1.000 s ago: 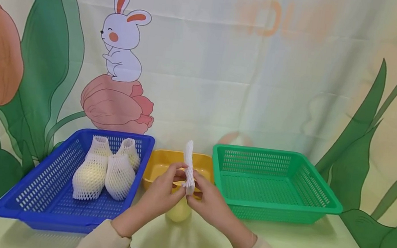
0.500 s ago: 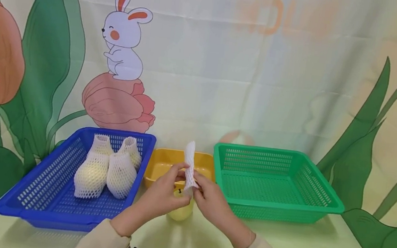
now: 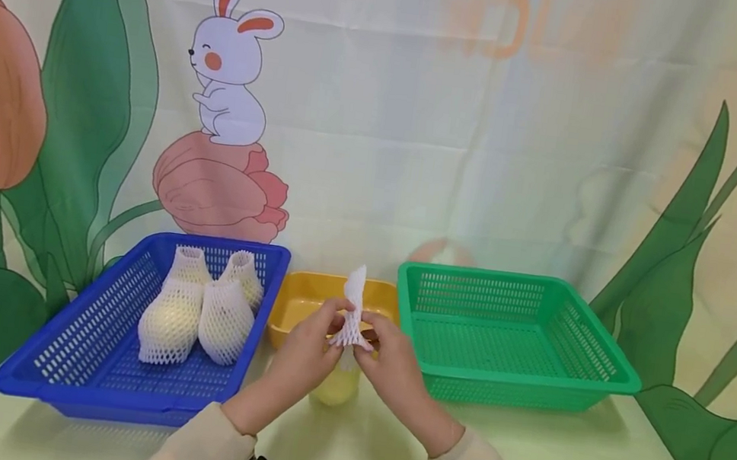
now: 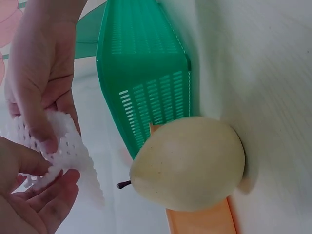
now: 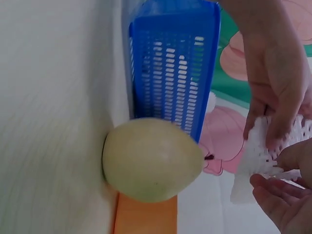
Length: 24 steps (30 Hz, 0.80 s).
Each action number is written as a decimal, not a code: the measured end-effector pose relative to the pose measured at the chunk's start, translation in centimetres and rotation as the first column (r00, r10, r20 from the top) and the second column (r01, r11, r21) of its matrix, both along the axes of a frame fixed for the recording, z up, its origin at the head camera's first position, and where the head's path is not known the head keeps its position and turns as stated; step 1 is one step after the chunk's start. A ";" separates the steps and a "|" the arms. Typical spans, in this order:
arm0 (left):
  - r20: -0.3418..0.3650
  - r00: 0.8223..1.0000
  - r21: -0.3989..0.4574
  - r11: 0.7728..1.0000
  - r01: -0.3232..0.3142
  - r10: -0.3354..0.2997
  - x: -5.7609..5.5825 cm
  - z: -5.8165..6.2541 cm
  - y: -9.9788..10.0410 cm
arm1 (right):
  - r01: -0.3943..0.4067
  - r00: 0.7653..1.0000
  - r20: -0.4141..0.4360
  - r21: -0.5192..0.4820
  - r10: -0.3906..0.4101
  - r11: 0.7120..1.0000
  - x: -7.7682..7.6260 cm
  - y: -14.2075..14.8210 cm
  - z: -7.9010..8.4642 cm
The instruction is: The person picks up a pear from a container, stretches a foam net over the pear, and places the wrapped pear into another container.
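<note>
A white foam net sleeve [image 3: 352, 320] hangs between my two hands above a pale yellow pear [image 3: 335, 389]. My left hand [image 3: 312, 338] pinches one side of its lower rim, and my right hand [image 3: 389, 354] pinches the other, so the bottom edge flares apart. In the left wrist view the pear [image 4: 190, 163] stands upright on the table with its dark stem showing, apart from the net [image 4: 63, 146]. From the right wrist the same pear [image 5: 152, 160] shows whole, while fingers cover part of the net [image 5: 253, 156].
To the left, a blue basket [image 3: 115, 383] holds several net-wrapped pears [image 3: 171, 321]. A green basket [image 3: 509, 381] stands on the right. Between them, behind the hands, sits a yellow-orange bin [image 3: 306, 291]. A printed curtain [image 3: 383, 109] hangs at the back of the table.
The net's lower rim, narrow and bunched earlier, is now spread wider between the fingers of both hands. The pear stays in place on the table.
</note>
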<state>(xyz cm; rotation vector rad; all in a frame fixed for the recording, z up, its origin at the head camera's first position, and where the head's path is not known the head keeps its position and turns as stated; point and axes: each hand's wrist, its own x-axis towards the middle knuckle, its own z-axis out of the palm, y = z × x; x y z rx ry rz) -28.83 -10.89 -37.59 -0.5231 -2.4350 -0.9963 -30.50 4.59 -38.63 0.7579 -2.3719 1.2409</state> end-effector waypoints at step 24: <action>0.099 0.977 0.031 0.982 0.189 -0.191 0.1 0.2 -3.7 | 0.062 0.870 0.442 -0.539 0.219 0.840 -2.3 1.3 -1.5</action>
